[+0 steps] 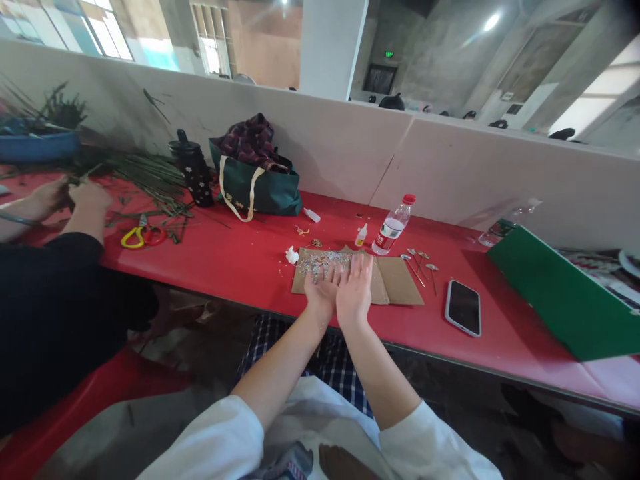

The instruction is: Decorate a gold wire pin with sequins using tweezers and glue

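My left hand [323, 288] is palm up with its fingers stretched out, over the near edge of a piece of brown cardboard [400, 280]. Against its side lies my right hand [355, 288], fingers straight and together; nothing shows in its grasp. Small glittery bits [325, 260] in silver and mixed colours are spread on the cardboard just beyond my fingertips. A crumpled white tissue [292, 255] sits at the cardboard's left edge. Behind the cardboard stands a small glue bottle [361, 235], and right of it a water bottle [393, 227] with a red cap.
Thin sticks with decorated tips [423, 267] and a phone [463, 308] lie to the right, before a green box [560, 293]. Leftward are a green bag [265, 190], a black tumbler [193, 170] and scissors [143, 235]. A co-worker's hands [87, 197] handle green stems at far left.
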Demonstrator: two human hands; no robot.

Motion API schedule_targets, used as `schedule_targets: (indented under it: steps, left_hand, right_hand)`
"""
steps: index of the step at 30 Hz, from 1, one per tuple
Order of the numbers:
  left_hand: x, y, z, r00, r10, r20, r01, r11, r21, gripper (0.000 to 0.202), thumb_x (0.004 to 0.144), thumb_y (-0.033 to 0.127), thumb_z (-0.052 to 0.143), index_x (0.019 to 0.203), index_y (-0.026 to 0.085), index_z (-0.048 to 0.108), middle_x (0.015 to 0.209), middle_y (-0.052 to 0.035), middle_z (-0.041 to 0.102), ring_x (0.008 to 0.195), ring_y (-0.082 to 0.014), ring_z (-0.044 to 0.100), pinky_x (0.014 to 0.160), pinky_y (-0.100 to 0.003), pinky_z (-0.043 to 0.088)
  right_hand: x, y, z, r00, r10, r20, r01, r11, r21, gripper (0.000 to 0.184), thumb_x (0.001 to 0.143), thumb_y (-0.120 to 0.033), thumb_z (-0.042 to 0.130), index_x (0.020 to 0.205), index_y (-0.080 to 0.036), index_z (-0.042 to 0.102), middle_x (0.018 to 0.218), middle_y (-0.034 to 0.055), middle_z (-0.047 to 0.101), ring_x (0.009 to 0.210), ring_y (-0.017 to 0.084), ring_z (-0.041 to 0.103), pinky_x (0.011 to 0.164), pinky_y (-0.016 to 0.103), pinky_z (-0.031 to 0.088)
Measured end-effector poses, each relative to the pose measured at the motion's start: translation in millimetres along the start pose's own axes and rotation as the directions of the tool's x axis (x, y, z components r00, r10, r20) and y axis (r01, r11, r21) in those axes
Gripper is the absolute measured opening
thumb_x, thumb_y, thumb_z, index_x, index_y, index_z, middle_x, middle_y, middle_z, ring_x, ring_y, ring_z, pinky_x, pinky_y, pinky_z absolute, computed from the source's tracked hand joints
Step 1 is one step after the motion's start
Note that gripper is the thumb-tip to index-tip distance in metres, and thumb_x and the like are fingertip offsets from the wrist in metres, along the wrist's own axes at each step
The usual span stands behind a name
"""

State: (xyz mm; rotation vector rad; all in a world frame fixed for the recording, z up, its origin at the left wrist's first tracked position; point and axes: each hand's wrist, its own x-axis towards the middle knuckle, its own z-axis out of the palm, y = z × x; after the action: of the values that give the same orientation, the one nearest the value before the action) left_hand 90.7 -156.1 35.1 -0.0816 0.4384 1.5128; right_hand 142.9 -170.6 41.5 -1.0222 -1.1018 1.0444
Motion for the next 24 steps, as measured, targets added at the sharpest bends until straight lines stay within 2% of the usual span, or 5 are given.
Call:
schedule_targets:
  steps: [2, 7, 13, 18, 24]
  left_hand:
    - [6.3, 8.9, 5.1, 1.0, 0.029, 0.003, -0.029, 0.999, -0.036, 0.056, 0.09, 0.057, 0.022, 0.135, 0.026, 0.034, 0.134, -0.0115, 0.05, 0.115, -0.0221, 0.057, 0.091, -0.039, 0.049]
    - [14.9, 29.5, 24.2, 0.995, 0.091, 0.048, -0.087, 0.993, -0.085, 0.067, 0.088, 0.063, 0.023, 0.143, 0.024, 0.025, 0.139, -0.0103, 0.045, 0.124, -0.0228, 0.05, 0.092, -0.035, 0.049]
    - [22.4, 37.9, 30.7, 0.991, 0.131, 0.026, -0.129, 0.988, -0.085, 0.073, 0.087, 0.063, 0.024, 0.147, 0.024, 0.013, 0.145, -0.0097, 0.038, 0.129, -0.0218, 0.043, 0.09, -0.035, 0.048]
    - [31.4, 38.4, 25.6, 0.99, 0.14, -0.014, -0.14, 0.987, -0.083, 0.073, 0.086, 0.062, 0.031, 0.147, 0.027, 0.015, 0.144, -0.0099, 0.039, 0.13, -0.0217, 0.043, 0.093, -0.036, 0.047]
    - [40.5, 39.6, 20.8, 0.989, 0.134, -0.057, -0.139, 0.985, -0.103, 0.072, 0.085, 0.063, 0.029, 0.146, 0.027, 0.016, 0.147, -0.0075, 0.034, 0.137, -0.0219, 0.033, 0.099, -0.035, 0.043]
  right_hand:
    - [-20.3, -1.7, -1.2, 0.996, -0.074, -0.04, 0.076, 0.996, 0.054, 0.05, 0.096, -0.04, 0.026, 0.145, -0.036, 0.019, 0.156, -0.0041, 0.013, 0.142, 0.013, 0.017, 0.113, 0.043, 0.024]
    - [-65.6, 11.5, -10.4, 0.917, -0.394, 0.062, 0.391, 0.856, -0.338, 0.023, 0.089, -0.033, 0.052, 0.107, -0.024, 0.063, 0.122, 0.0087, 0.056, 0.12, 0.021, 0.047, 0.101, 0.041, 0.036]
    - [-63.8, 13.6, -14.3, 0.881, -0.439, 0.177, 0.464, 0.725, -0.508, 0.02, 0.085, -0.037, 0.06, 0.1, -0.027, 0.069, 0.094, 0.0048, 0.066, 0.094, 0.021, 0.057, 0.091, 0.04, 0.034]
    - [-52.2, 4.2, -14.9, 0.79, -0.525, 0.316, 0.583, 0.486, -0.651, 0.017, 0.087, -0.033, 0.058, 0.098, -0.028, 0.07, 0.092, 0.0013, 0.07, 0.084, 0.017, 0.059, 0.087, 0.036, 0.033]
    - [-44.7, -4.0, -14.3, 0.77, -0.503, 0.392, 0.615, 0.427, -0.663, 0.016, 0.089, -0.029, 0.054, 0.094, -0.028, 0.069, 0.093, -0.0002, 0.072, 0.087, 0.018, 0.061, 0.096, 0.039, 0.029]
